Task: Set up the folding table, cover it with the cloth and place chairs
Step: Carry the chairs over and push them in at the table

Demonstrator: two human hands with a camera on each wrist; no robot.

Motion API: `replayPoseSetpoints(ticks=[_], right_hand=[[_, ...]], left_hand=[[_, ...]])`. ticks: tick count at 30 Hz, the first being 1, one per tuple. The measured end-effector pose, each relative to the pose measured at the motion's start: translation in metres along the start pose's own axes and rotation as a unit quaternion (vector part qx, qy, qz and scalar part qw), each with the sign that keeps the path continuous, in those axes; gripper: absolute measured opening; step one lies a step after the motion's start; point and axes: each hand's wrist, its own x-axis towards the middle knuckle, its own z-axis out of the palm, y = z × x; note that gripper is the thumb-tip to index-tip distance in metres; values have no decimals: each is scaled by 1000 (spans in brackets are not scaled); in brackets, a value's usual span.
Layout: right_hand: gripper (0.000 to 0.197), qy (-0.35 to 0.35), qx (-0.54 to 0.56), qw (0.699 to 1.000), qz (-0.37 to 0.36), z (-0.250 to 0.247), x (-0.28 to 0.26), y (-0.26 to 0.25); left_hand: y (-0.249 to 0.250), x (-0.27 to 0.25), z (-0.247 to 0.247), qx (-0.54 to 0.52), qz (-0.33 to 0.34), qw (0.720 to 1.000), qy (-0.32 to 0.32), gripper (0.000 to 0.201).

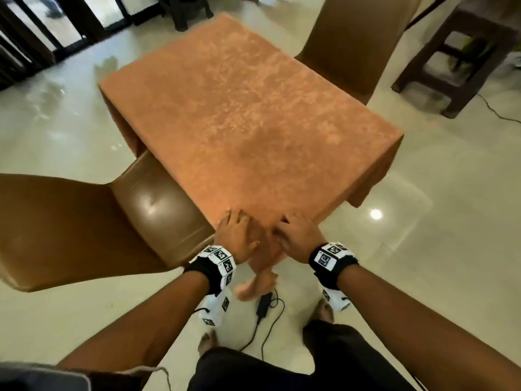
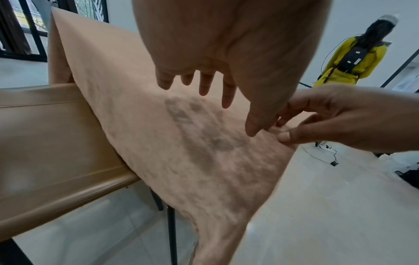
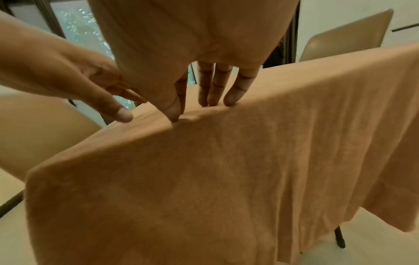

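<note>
An orange cloth (image 1: 248, 114) covers the folding table and hangs over its sides (image 3: 226, 179). One black table leg (image 2: 171, 233) shows under it. A brown chair (image 1: 84, 221) stands at the table's near left side, its seat partly under the cloth. A second brown chair (image 1: 352, 43) stands at the far right side. Both hands are at the table's near corner. My left hand (image 1: 235, 232) lies over the cloth with straight fingers (image 2: 226, 100). My right hand (image 1: 298, 235) pinches a small fold of cloth at the edge between its thumb and its fingertips (image 3: 174, 116).
A black adapter with its cable (image 1: 263, 304) lies on the tiled floor by my feet. A dark wooden stool (image 1: 456, 60) stands at the back right, dark window frames (image 1: 42, 32) at the back left. A person in yellow (image 2: 351, 59) stands beyond the table.
</note>
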Motion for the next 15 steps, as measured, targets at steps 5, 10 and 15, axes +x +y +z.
replayPoseSetpoints(ticks=[5, 10, 15], right_hand=[[25, -8, 20, 999, 47, -33, -16, 66], [39, -50, 44, 995, 75, -75, -17, 137], [42, -43, 86, 986, 139, -105, 3, 210]], left_hand=[[69, 16, 15, -19, -30, 999, -27, 67], [130, 35, 10, -16, -47, 998, -25, 47], [186, 81, -3, -17, -3, 1000, -21, 36]])
